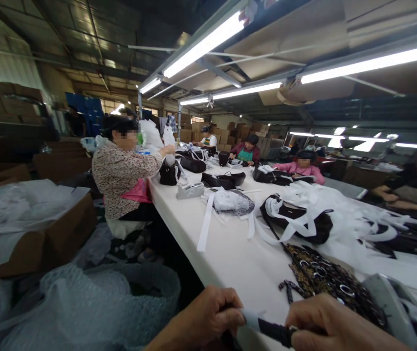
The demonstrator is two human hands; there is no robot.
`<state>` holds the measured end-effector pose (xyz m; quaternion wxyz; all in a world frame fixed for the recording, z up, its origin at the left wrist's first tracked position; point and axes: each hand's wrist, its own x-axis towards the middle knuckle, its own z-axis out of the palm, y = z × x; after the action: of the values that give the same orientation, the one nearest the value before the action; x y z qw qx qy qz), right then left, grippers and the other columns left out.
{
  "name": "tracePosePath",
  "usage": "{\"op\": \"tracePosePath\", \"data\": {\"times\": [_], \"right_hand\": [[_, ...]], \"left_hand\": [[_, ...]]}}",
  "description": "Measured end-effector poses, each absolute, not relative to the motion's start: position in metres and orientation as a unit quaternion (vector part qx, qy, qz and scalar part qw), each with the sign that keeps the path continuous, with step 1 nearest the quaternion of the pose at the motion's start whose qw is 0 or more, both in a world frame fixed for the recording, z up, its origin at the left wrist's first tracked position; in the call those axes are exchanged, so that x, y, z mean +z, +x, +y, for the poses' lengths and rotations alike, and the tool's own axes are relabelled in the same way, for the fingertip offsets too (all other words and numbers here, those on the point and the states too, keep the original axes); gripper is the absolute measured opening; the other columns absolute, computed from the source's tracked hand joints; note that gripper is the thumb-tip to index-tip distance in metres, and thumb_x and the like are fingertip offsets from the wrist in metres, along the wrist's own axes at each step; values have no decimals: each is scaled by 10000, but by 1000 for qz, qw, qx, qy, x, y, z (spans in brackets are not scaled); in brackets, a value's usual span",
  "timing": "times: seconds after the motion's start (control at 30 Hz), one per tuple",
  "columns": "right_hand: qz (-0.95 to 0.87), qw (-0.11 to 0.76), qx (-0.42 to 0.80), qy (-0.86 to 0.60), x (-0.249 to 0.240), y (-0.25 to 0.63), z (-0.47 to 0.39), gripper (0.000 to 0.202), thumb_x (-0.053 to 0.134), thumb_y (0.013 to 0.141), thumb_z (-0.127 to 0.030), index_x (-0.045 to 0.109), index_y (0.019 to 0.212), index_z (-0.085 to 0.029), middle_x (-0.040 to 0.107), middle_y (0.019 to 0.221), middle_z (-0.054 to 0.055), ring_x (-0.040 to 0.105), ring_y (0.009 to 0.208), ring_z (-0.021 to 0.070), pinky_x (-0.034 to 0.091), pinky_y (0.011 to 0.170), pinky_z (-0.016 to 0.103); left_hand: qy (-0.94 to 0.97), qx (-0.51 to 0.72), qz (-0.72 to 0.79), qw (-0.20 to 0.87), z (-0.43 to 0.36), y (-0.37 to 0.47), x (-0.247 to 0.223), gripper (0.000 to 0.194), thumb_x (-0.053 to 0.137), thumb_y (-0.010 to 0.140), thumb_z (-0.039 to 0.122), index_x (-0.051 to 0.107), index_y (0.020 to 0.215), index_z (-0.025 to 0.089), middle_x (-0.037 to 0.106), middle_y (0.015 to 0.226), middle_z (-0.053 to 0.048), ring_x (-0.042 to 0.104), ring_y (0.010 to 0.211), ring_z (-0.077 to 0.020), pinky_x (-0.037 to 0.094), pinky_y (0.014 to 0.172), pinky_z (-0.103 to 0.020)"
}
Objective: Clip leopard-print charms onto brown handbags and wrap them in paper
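Observation:
A black strap [274,332], partly covered by a whitish wrapping [251,319], is stretched between my hands at the table's near edge. My left hand [213,312] is closed, pinching the wrapped end between thumb and fingers. Closed round the black part is my right hand [327,324], beside a small metal fitting. Just beyond my right hand lies a brown-and-black patterned bag [312,268] with metal rings. A grey tape dispenser [398,304] stands to the right of it. Whatever the strap joins below is hidden.
Black bags [320,226] with white strips lie along the white table [182,231], near a plastic-wrapped bag [232,202] and another dispenser [189,190]. Bubble wrap [84,312] and a carton [65,229] stand at left. A co-worker [124,170] sits at the left edge; several others work beyond.

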<state>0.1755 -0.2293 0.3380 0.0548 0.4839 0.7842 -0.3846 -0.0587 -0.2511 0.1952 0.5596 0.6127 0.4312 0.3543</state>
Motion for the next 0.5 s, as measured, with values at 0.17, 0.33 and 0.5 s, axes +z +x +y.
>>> {"op": "tracePosePath", "data": {"times": [0.17, 0.33, 0.5], "right_hand": [[795, 11, -353, 493, 342, 185, -229, 263, 574, 812, -357, 686, 683, -157, 561, 541, -2, 392, 444, 70, 213, 408, 197], [701, -47, -519, 487, 336, 193, -214, 335, 614, 804, -478, 636, 758, -147, 624, 577, -6, 315, 411, 46, 191, 397, 192], [656, -77, -613, 435, 333, 199, -211, 318, 609, 823, -457, 608, 815, -139, 650, 668, 7, 327, 434, 39, 196, 423, 191]], "left_hand": [[622, 363, 407, 562, -254, -50, 206, 222, 663, 807, 319, 724, 892, 123, 696, 723, -27, 614, 654, -142, 473, 640, -234], [688, 414, 452, 388, -252, -45, 219, 164, 683, 809, 250, 742, 950, 193, 734, 842, -5, 629, 763, -149, 459, 740, -231], [680, 456, 451, 357, -250, -41, 222, 155, 735, 761, 241, 733, 905, 185, 699, 792, -2, 587, 708, -130, 461, 697, -224]]}}
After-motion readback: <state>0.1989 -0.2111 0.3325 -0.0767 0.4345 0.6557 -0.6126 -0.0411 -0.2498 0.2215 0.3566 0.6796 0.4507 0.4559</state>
